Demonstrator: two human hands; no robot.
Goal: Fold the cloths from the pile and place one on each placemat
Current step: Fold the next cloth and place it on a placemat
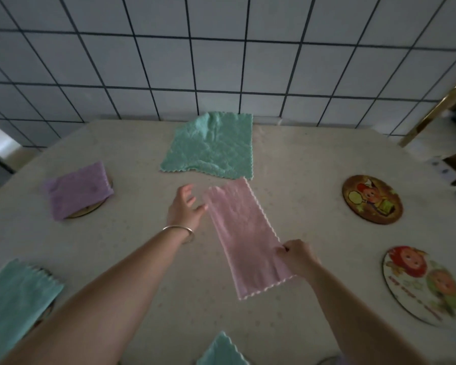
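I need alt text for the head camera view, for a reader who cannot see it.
Two bare hands fold a pink cloth on a pale table: the right hand pinches its near edge, the left hand is open at its far corner. An unfolded green cloth lies behind; a purple cloth covers one placemat, and two round placemats at right are bare.

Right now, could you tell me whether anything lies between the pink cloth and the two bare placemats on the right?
Nothing visible does: only bare tabletop separates the pink cloth from the dark placemat and light placemat.
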